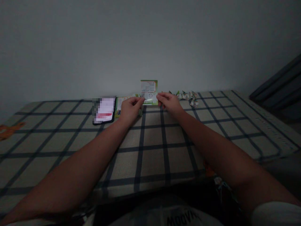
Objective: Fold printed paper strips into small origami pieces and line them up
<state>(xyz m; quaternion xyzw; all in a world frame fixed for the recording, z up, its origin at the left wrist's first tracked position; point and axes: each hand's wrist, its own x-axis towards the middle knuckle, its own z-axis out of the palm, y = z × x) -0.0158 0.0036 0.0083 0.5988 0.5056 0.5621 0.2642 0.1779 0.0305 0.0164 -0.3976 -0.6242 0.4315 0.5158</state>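
Note:
A small green-and-white printed paper sheet point(149, 89) is held up above the tablecloth, its face toward me. My left hand point(130, 110) is closed on its lower left edge, thumb and fingers pinched together. On the right edge, my right hand point(169, 102) pinches the same sheet. Behind and beside my left hand lie more green-and-white printed papers point(119, 105), partly hidden by the hand. Past my right hand sit several small folded paper pieces point(188, 95), white with green and orange print.
A phone point(105, 110) with a lit, partly blurred screen lies left of the papers. The checked tablecloth point(152, 157) reaches back to a grey wall point(150, 40). An orange patch point(10, 130) shows at far left, and dark striped fabric point(279, 80) at far right.

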